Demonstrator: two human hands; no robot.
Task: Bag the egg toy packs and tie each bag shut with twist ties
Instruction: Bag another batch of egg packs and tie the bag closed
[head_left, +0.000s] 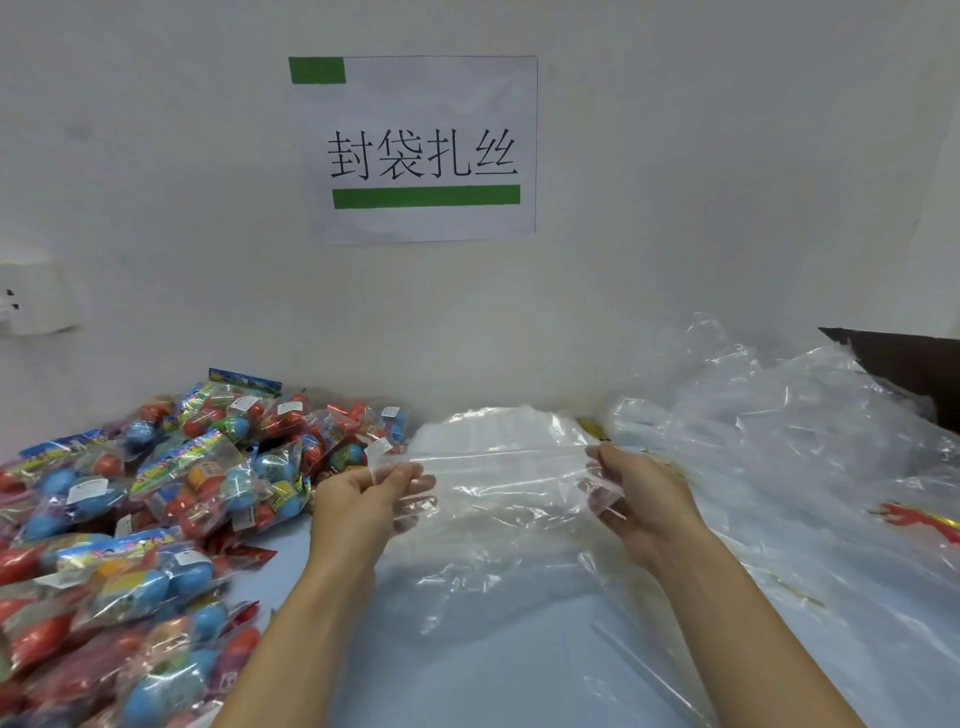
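A clear plastic bag (498, 499) is stretched between my two hands over the light blue table. My left hand (363, 499) pinches its left top edge, and my right hand (634, 493) pinches its right top edge. The bag's mouth faces the wall and looks slightly parted. A large heap of egg toy packs (156, 499), with red and blue eggs in printed wrappers, lies to the left of my left hand. A few gold twist ties (795, 592) lie under the plastic at the right.
A pile of loose clear bags (779, 415) fills the right side of the table. A dark box corner (909, 364) stands at the far right. A red packet (919, 519) lies under plastic. A paper sign (421, 150) hangs on the white wall.
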